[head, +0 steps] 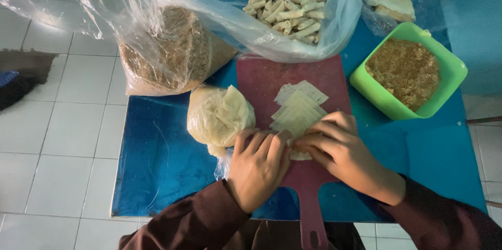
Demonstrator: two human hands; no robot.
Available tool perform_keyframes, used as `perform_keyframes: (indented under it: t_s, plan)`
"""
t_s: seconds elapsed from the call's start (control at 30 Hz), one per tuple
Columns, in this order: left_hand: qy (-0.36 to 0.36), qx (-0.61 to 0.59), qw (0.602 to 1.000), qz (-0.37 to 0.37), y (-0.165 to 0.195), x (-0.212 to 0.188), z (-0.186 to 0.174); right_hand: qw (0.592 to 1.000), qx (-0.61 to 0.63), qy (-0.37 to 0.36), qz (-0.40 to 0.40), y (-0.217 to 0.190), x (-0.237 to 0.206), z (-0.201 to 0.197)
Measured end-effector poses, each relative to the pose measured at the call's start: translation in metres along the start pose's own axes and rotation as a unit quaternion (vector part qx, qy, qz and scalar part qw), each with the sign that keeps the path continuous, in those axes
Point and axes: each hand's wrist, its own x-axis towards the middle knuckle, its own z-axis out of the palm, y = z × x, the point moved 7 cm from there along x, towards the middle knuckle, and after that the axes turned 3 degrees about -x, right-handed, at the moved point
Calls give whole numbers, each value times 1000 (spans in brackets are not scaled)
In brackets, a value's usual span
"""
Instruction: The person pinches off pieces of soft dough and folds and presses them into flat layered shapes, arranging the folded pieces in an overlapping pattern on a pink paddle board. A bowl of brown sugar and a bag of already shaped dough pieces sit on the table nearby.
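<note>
Pale wrapper sheets lie fanned on the red cutting board, and your hands meet at their near end. Your left hand rests knuckles up, fingers curled close together and pressing down on the nearest sheet. Your right hand comes in from the other side, fingers bent and bunched, tips touching the same sheet next to the left fingertips. What lies under the fingers is hidden; only a pale edge shows below them.

Just left of your left hand sits a tied clear bag of wrappers. The green square tub of crumbly brown filling stands near your right hand, on the blue tabletop. Beyond the board, an open plastic bag of finished rolls overlaps its far edge, with a bag of brown shreds beside it.
</note>
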Motion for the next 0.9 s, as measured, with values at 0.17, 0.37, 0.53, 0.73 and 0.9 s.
perform_keyframes:
  t_s: [0.17,0.37,0.53,0.73,0.9]
  plan:
    - [2,-9,1000,4,0,1,0,1000,-11,1,3,-1,6,-1]
    - [3,-26,1000,2,1,2,2,999,-50,-8,-7,-10,4,-15]
    - [2,-42,999,-5,0,3,2,992,-124,-1,-39,-20,0,-17]
    - [-1,-73,997,-11,-1,1,1,990,-137,7,-32,-18,-2,-17]
    - [-43,-75,996,-19,-4,-2,6,990,-136,-16,-33,-18,-4,-8]
